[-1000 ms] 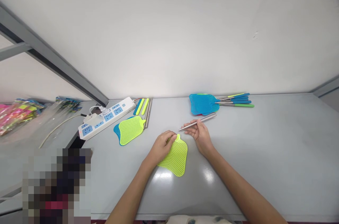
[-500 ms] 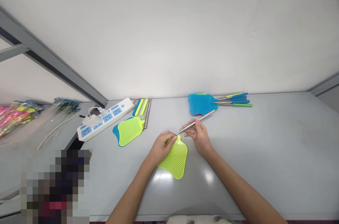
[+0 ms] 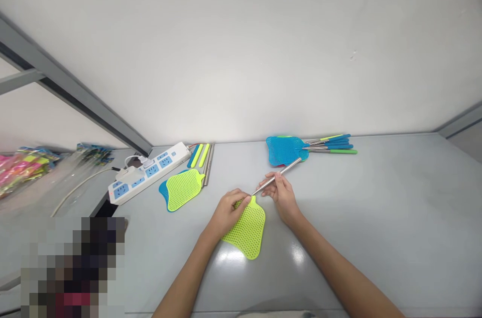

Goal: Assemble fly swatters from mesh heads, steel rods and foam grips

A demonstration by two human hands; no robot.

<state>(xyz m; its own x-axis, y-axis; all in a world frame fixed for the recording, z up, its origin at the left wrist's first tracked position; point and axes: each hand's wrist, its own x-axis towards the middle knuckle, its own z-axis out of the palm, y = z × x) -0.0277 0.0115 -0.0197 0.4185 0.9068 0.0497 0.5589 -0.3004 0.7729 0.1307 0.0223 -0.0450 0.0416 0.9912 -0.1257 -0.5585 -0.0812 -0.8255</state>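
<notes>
A yellow-green perforated fly swatter head (image 3: pixel 248 232) lies before me, its short neck pointing away. My left hand (image 3: pixel 230 211) grips it near the neck, thumb on top. Between the fingers of my right hand (image 3: pixel 281 196) is a slim metal rod (image 3: pixel 290 166), slanting up to the right. The rod's lower tip is at the neck of the swatter head; whether it sits inside cannot be made out. Beyond the rod lies a pile of finished-looking swatters with a blue head (image 3: pixel 284 150) on top and blue and green handles (image 3: pixel 339 146).
At left, another yellow-green swatter head (image 3: pixel 184 190) overlaps a blue one (image 3: pixel 163 195). Coloured handle grips (image 3: pixel 199 155) and metal rods (image 3: pixel 209 165) lie beside a white power strip (image 3: pixel 150 172) with plugs. Plastic-bagged goods (image 3: pixel 28 165) are at far left, above a pixelated patch.
The view has shifted slightly. Both hands keep their holds, and the rod's tip stays at the swatter head's neck with little visible movement.
</notes>
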